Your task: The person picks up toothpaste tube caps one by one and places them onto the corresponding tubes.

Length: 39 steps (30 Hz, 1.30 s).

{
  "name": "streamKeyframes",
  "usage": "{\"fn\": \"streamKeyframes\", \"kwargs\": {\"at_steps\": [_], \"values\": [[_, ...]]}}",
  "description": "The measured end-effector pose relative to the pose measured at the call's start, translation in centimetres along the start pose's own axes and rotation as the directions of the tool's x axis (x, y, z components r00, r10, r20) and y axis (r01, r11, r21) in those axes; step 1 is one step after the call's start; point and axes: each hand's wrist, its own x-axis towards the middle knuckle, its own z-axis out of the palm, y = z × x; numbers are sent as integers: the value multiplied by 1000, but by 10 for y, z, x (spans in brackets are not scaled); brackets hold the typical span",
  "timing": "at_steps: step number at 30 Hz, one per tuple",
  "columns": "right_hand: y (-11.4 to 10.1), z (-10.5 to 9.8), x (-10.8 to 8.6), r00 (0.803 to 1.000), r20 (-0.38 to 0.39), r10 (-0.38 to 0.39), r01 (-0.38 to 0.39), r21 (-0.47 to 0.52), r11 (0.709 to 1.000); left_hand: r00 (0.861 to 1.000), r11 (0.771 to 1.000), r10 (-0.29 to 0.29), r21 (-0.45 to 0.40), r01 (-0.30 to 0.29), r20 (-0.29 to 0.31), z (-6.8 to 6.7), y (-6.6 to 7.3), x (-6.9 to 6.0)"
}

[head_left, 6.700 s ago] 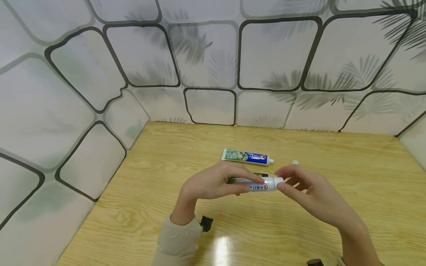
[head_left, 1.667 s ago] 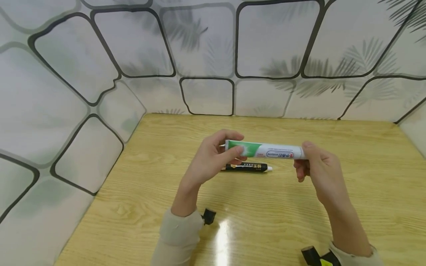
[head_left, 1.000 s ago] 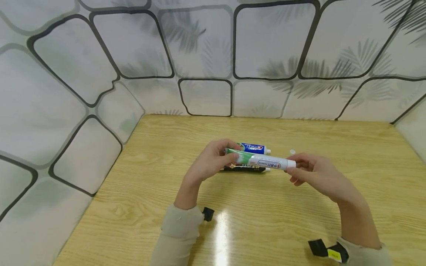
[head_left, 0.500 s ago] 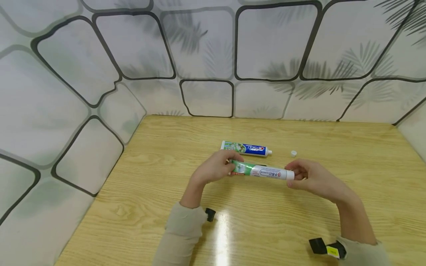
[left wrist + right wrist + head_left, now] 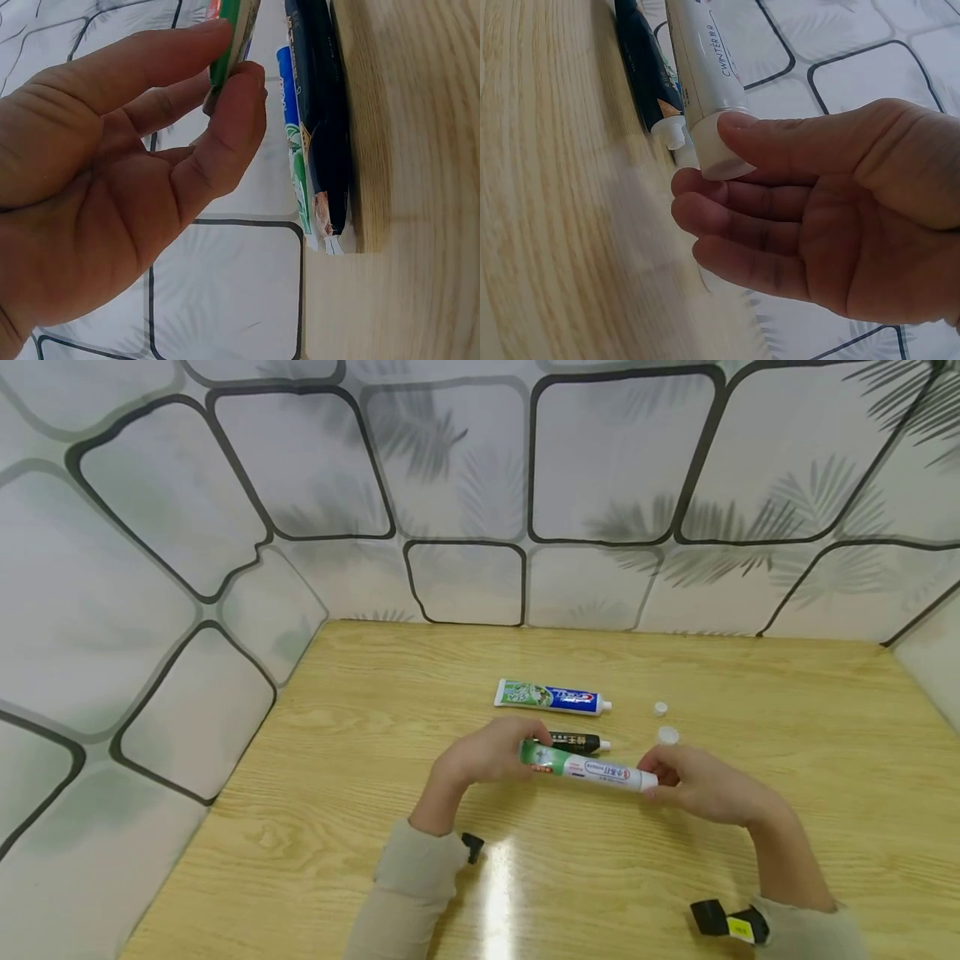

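Observation:
A white and green toothpaste tube (image 5: pixel 596 771) is held level just above the table, its capped end to the right. My left hand (image 5: pixel 491 752) pinches the flat green tail between thumb and fingers, also seen in the left wrist view (image 5: pixel 135 142). At the other end my right hand (image 5: pixel 708 785) pinches the white cap (image 5: pixel 718 154) with the thumb on its side. Directly behind lies a black toothpaste tube (image 5: pixel 577 742), partly covered by the left hand and held tube. Its white nozzle (image 5: pixel 673 133) is bare.
Farther back lies a blue and green toothpaste tube (image 5: pixel 555 697), nozzle pointing right and uncapped. Two loose white caps, a small one (image 5: pixel 661 708) and a larger one (image 5: pixel 667 735), sit beyond my right hand. A patterned wall (image 5: pixel 465 581) borders the wooden table (image 5: pixel 337 827).
Both hands have lowered the tube and brought it nearer to me. The right hand has gone from the tube's shoulder to its cap. The black tube and larger loose cap have come into view.

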Motion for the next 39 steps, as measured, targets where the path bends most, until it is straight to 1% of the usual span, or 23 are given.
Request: {"fn": "streamKeyframes", "kwargs": {"at_steps": [2, 5, 8, 12, 17, 21, 25, 31, 35, 39], "values": [[0, 1, 0, 1000, 11, -5, 5, 1, 1000, 1000, 997, -2, 71, 0, 25, 2, 3, -1], [0, 2, 1, 999, 30, -18, 18, -3, 1000, 997, 987, -25, 163, 13, 74, 6, 5, -1], [1, 4, 2, 999, 43, -26, 27, -21, 999, 991, 978, -72, 204, 48, 114, 9, 5, 0], [2, 8, 5, 999, 42, -35, 37, -51, 998, 984, 968, -118, 238, 83, 136, 12, 6, -1], [2, 13, 7, 996, 59, -63, 66, -67, 996, 974, 960, -158, 254, 114, 161, 15, 7, -2], [1, 15, 7, 995, 74, -68, 73, -57, 996, 968, 955, -174, 270, 121, 182, 17, 6, -2], [0, 14, 7, 995, 75, -66, 71, -63, 995, 968, 954, -175, 275, 122, 178, 18, 6, -1], [-2, 13, 7, 997, 62, -52, 57, -67, 996, 967, 953, -191, 267, 141, 172, 17, 8, 0], [-2, 13, 6, 998, 56, -38, 42, -67, 997, 964, 950, -205, 271, 154, 172, 16, 10, 0], [-1, 13, 6, 999, 45, -16, 19, -73, 997, 964, 951, -202, 272, 150, 173, 15, 10, 0]]}}
